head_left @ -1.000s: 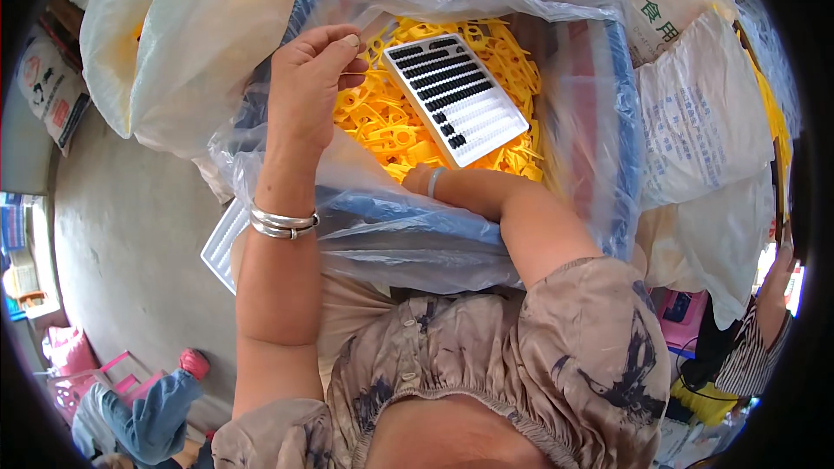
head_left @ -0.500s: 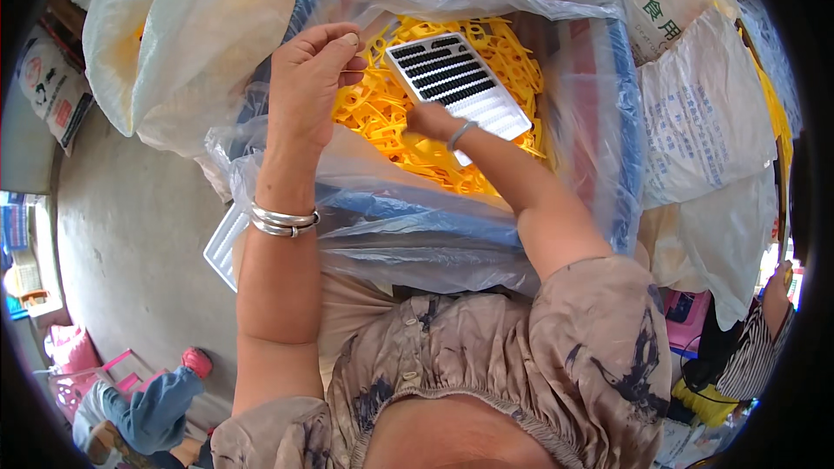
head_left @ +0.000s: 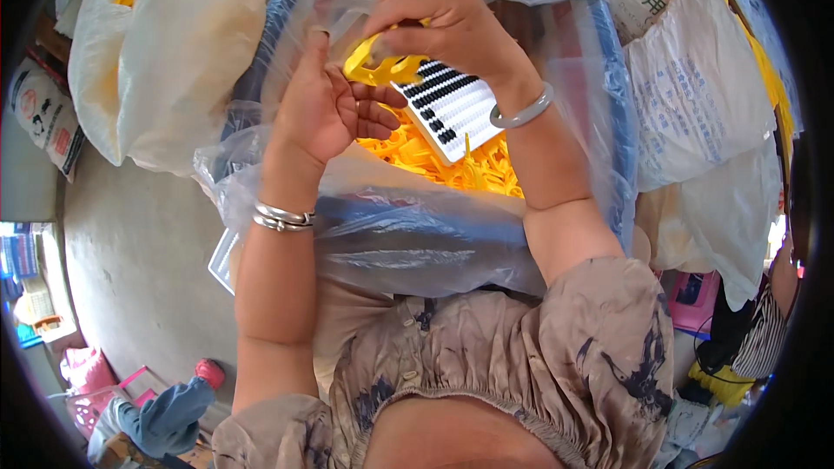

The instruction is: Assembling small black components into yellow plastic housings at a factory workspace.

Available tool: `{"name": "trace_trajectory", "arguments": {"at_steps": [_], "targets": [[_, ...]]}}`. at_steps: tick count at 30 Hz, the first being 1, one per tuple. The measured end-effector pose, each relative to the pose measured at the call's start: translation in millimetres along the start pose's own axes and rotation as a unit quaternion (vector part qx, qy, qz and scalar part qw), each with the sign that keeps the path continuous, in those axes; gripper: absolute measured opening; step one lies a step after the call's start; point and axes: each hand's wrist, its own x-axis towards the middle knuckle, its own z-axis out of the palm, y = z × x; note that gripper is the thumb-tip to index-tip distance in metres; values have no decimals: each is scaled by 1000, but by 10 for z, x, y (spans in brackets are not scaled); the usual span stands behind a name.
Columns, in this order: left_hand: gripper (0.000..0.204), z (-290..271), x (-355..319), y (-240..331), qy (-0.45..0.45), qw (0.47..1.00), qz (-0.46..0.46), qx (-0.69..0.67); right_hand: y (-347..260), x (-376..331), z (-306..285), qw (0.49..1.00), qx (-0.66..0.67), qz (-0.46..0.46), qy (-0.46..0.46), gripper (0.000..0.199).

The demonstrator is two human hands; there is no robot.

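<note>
My right hand point(head_left: 452, 30) is raised over the bin, its fingers closed on a yellow plastic piece point(head_left: 369, 68) with openings in it. Beside it my left hand point(head_left: 326, 113) is palm up, thumb raised and fingers apart; whether the piece touches its fingers I cannot tell. Below the right hand, a white tray point(head_left: 465, 117) with ridged rows, some filled with small black parts, rests tilted on a heap of loose yellow plastic pieces point(head_left: 478, 172). My hands partly hide both tray and heap.
The blue bin point(head_left: 615, 122) has a clear plastic liner point(head_left: 417, 247). Pale sacks point(head_left: 695, 87) stand on the right, a white sack point(head_left: 195, 61) on the left. Another white tray point(head_left: 223, 259) shows beside my left forearm. A person's denim-clad leg point(head_left: 169, 417) is at lower left.
My right hand has come up from the heap and now holds the yellow piece in front of my left hand. My left hand has opened from a pinch and turned palm up.
</note>
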Motion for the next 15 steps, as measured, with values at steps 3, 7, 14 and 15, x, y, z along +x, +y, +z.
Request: {"name": "trace_trajectory", "arguments": {"at_steps": [3, 7, 14, 15], "targets": [[75, -71, 40, -85, -139, 987, 46, -66, -157, 41, 139, 998, -47, -20, -30, 14], [63, 135, 57, -164, -81, 984, 51, -147, -109, 10, 211, 996, 18, -92, 5, 18], [48, 132, 97, -407, -85, 978, 128, -138, -8, -6, 503, 969, -34, -38, 243, 13], [48, 98, 101, -391, -82, 978, 129, -139, 88, -5, 467, 957, -85, -86, 264, 13]]}}
